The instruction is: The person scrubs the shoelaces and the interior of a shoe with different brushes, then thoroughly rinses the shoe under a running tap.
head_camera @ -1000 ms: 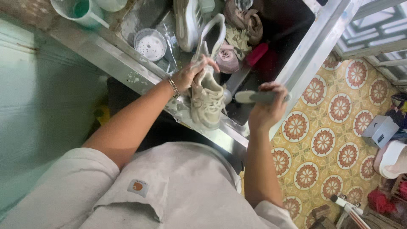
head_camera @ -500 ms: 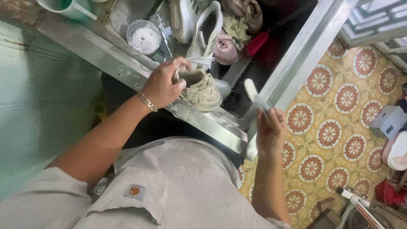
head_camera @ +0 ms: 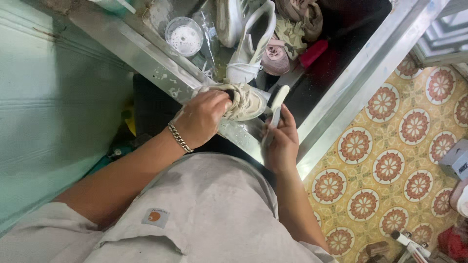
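Left hand [head_camera: 202, 117]: closed around the heel end of a beige sneaker [head_camera: 246, 101], fingers curled over the collar, thumb side hidden. A chain bracelet [head_camera: 179, 138] sits on that wrist. The sneaker lies on its side across the near metal rim of the sink [head_camera: 146, 58], toe pointing toward the right hand.

Right hand [head_camera: 282, 141]: fingers pressed together around the handle of a white brush [head_camera: 276, 107], which rises from the fist and tilts toward the sneaker's toe. The brush head stands just beside the toe; whether bristles touch the shoe cannot be told, as the head is seen edge-on.

Inside the sink, beyond the held sneaker: a second white sneaker [head_camera: 251, 46] propped on its heel, touching or nearly touching the held one; part of a third shoe [head_camera: 228, 19] to its left; a round clear cup holding white foam [head_camera: 184, 36] near the left wall; a pink roll-shaped item [head_camera: 275, 56]; a red object [head_camera: 313, 52] lying on the dark basin floor; crumpled cloth [head_camera: 297, 22] at the far end.

Obstructions: the person's grey shirt [head_camera: 195, 214] fills the lower middle of the view and hides the area directly below the sink edge. The left hand covers the sneaker's opening.

Surroundings: a pale green wall [head_camera: 48, 107] to the left; patterned floor tiles [head_camera: 390, 165] to the right, with a shoe box [head_camera: 458, 159] at the frame edge.
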